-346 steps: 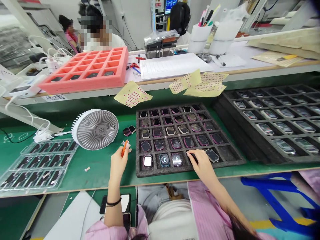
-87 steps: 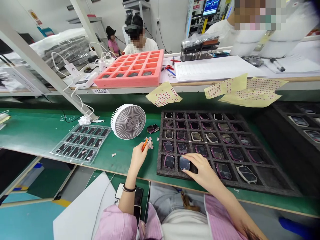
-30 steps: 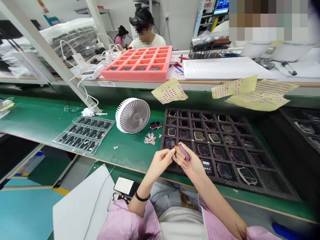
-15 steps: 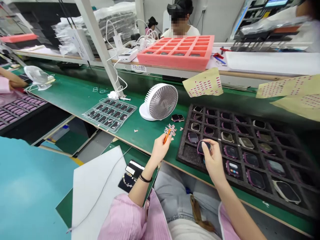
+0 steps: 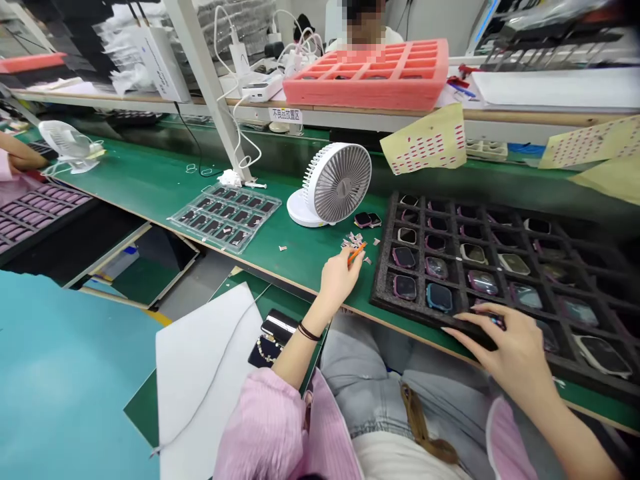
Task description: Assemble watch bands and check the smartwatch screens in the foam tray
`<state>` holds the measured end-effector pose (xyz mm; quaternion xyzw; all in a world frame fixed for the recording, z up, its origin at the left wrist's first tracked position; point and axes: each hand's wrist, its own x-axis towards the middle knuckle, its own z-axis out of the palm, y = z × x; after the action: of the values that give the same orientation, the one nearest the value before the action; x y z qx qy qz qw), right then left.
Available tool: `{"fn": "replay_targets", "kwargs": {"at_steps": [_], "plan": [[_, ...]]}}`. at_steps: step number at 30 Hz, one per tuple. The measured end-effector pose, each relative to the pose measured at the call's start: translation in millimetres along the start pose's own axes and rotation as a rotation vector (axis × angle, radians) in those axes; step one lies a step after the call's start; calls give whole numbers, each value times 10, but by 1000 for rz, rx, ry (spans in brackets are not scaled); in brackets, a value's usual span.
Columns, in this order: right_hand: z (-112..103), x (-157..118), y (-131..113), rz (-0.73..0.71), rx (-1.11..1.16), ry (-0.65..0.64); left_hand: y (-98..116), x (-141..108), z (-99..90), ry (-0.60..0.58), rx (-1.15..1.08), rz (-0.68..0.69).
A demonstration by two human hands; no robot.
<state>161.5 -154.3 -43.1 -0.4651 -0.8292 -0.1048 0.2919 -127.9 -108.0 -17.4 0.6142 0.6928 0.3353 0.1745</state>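
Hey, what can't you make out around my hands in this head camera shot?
All in the head view:
The orange tool: lower end hidden by the left hand.
The watch case: mostly covered by the right hand.
The small scraps: too small to identify.
The yellow sticker sheet: cut off by the right edge.

Watch case (image 5: 493,321) mostly hidden under the right hand (image 5: 510,350), orange tool (image 5: 357,253) partly hidden by the left hand (image 5: 340,280), scraps (image 5: 354,241) too small to tell, foam tray (image 5: 385,280) cut off by the right edge, sticker sheet (image 5: 590,143) cut off at upper right, co-worker's arm (image 5: 15,155) cut off at far left
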Motion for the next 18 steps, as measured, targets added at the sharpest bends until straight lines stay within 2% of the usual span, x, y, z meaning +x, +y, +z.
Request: {"fn": "replay_targets", "kwargs": {"at_steps": [2, 4, 6, 9, 11, 15, 18], "plan": [[-8, -31, 58, -34, 23, 1, -5, -8, -11, 13, -47, 17], [-34, 65, 137, -50, 61, 47, -9, -24, -30, 27, -99, 29], [-75, 282, 284, -38, 83, 127, -15, -44, -54, 28, -153, 36], [-46, 754, 624, -37, 75, 217, -23, -53, -92, 17, -191, 30], [90, 1094, 855, -31, 90, 185, -23, -39, -117, 15, -188, 29], [473, 1713, 1156, -72, 100, 3, -23, 0, -145, -35, -177, 34], [581, 2118, 1305, -28, 25, -37, -65, 34, -133, -65, -182, 20]]}}
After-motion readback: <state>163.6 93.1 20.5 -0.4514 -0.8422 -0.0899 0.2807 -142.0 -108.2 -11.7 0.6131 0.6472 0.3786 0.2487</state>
